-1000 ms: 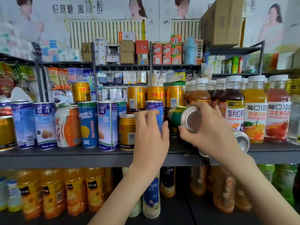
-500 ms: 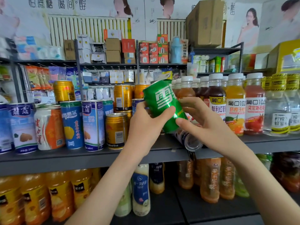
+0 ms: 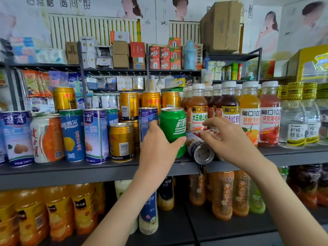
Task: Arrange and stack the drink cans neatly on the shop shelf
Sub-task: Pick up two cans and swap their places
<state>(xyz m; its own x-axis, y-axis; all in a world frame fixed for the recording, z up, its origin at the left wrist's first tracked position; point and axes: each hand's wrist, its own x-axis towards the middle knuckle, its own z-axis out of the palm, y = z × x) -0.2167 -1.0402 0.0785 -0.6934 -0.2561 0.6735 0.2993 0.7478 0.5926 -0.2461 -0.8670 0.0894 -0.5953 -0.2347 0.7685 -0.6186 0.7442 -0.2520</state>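
Our left hand grips the green can, thumb across its front and fingers wrapped round behind it. The can is upright, its base right at the shelf; we cannot tell whether it rests there. Our right hand's fingers curl over the toppled can, which lies on its side just right of the green one, its silver end facing us at the shelf's front edge.

Touching the back of our left fingers stands a tall blue can, and further left a gold can and more blue and orange ones in a row. Behind our right fingers and out to their right stand capped juice bottles.

The shelf is a dark grey board. Below our wrists, a lower tier holds orange drink bottles. Above our fingers, a higher rack carries small red boxes, with a large cardboard box on top to the right, and posters cover the wall behind.
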